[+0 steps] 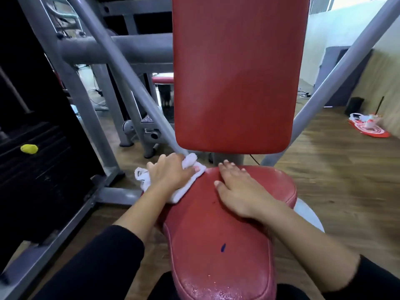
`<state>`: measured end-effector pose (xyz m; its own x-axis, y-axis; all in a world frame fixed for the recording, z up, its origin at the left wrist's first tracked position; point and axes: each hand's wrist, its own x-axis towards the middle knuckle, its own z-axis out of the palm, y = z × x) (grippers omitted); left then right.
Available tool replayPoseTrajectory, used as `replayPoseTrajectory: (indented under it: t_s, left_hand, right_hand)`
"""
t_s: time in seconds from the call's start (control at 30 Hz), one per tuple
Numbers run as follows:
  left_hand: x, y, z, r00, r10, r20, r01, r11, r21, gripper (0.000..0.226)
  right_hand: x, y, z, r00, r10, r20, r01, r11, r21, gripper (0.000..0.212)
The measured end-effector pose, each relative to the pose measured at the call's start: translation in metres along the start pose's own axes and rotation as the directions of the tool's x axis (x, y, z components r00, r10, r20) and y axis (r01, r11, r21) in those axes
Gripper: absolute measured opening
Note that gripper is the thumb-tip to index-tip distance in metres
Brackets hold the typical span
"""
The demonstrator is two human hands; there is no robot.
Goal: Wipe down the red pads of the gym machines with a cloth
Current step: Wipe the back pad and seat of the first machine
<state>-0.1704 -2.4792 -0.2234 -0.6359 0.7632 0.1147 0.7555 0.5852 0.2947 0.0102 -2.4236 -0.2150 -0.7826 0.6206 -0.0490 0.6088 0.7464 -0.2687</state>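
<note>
A red seat pad (216,224) fills the lower middle of the head view, with a small blue mark on it. Behind it stands the tall red back pad (238,72). My left hand (171,173) presses a white cloth (184,191) onto the seat pad's far left edge, and part of the cloth hangs off the side. Flat on the far right part of the seat lies my right hand (240,191), fingers spread, holding nothing.
Grey steel frame bars (121,61) slant on both sides of the back pad. A black weight stack with a yellow pin (29,148) stands at the left. On the wooden floor at the right lies a red and white bag (368,126).
</note>
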Motion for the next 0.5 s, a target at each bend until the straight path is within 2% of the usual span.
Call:
replayPoseTrajectory:
  t_s: [0.07, 0.2, 0.27, 0.4, 0.5]
  left_hand:
    - [-0.017, -0.005, -0.008, 0.999, 0.038, 0.002, -0.038, 0.999, 0.031, 0.039]
    - [-0.067, -0.023, -0.014, 0.990, 0.094, -0.105, -0.094, 0.996, 0.001, 0.038]
    - [-0.058, -0.028, -0.014, 0.993, 0.045, -0.110, -0.047, 0.999, -0.021, 0.038]
    - [0.000, -0.034, -0.012, 0.990, -0.139, 0.026, 0.141, 0.987, -0.082, 0.036]
    - [0.005, -0.034, -0.010, 0.989, -0.145, 0.027, 0.147, 0.987, -0.063, 0.034]
  right_hand:
    - [0.010, -0.009, 0.006, 0.994, -0.012, 0.104, 0.017, 0.999, -0.051, 0.060]
    - [0.013, -0.006, 0.009, 0.989, 0.004, 0.149, 0.012, 0.994, -0.108, 0.059]
    - [0.012, -0.008, 0.009, 0.988, 0.011, 0.153, 0.007, 0.993, -0.117, 0.059]
    - [0.012, -0.008, 0.009, 0.986, 0.029, 0.163, -0.010, 0.993, -0.115, 0.058]
    - [0.012, -0.009, 0.009, 0.988, 0.028, 0.154, -0.011, 0.994, -0.109, 0.058]
